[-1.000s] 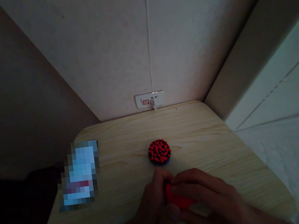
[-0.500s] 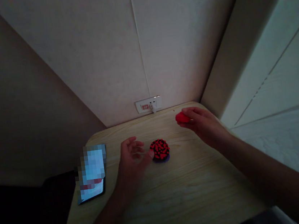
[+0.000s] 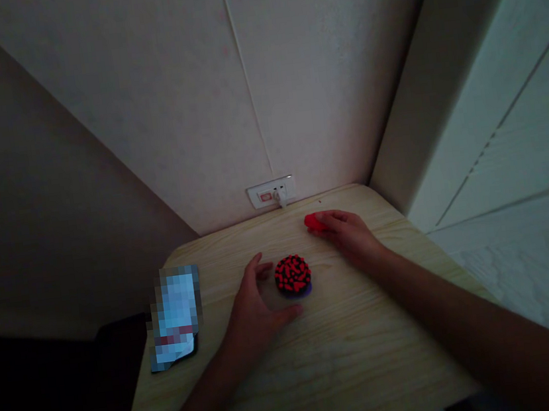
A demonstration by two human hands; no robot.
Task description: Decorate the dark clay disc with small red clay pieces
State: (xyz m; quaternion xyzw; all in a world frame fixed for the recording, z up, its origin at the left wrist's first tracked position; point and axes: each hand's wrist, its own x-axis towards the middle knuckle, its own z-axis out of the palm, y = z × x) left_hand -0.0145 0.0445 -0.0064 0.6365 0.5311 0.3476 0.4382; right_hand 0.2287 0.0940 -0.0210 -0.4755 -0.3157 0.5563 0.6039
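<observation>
here, the right hand (image 3: 351, 235) grips a red lump (image 3: 312, 221); left hand (image 3: 255, 311), spread, untouching, flanks the speckled disc (image 3: 293, 274).

The one camera sits on the person's head, close above the near side of the wooden surface (image 3: 371, 340). It faces forward and down, reaching past the far edge to the wall (image 3: 319, 80).

A wood-grain table (image 3: 325, 372) adjoins a dimly lit wall (image 3: 181, 97).

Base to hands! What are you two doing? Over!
Left hand open beside red-and-black round thing. Right hand gripping red piece. Pixelated screen off left, not in the way.
</observation>
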